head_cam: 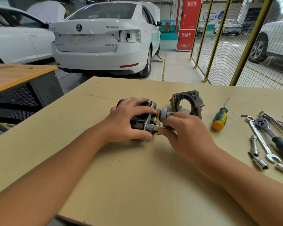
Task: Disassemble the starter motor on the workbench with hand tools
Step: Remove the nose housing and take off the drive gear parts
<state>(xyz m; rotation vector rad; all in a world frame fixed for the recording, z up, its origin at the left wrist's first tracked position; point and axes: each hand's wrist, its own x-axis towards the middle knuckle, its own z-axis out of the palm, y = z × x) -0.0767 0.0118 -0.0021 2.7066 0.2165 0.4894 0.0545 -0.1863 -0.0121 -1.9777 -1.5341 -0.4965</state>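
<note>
The black starter motor body (140, 122) lies on its side on the tan workbench (137, 176). My left hand (129, 119) grips it from above, fingers and thumb curled round it. The grey pinion gear (164, 113) sticks out of its right end. My right hand (185, 132) pinches a thin metal piece (160, 126) at the solenoid end of the motor. The removed grey drive-end housing (187, 103) stands just behind my right hand.
A green and yellow screwdriver (220, 118) lies right of the housing. A ratchet (273, 136), a spanner (260, 137) and sockets (258, 160) lie at the right edge. A second bench (15, 75) stands at left; a white car and a yellow fence stand beyond.
</note>
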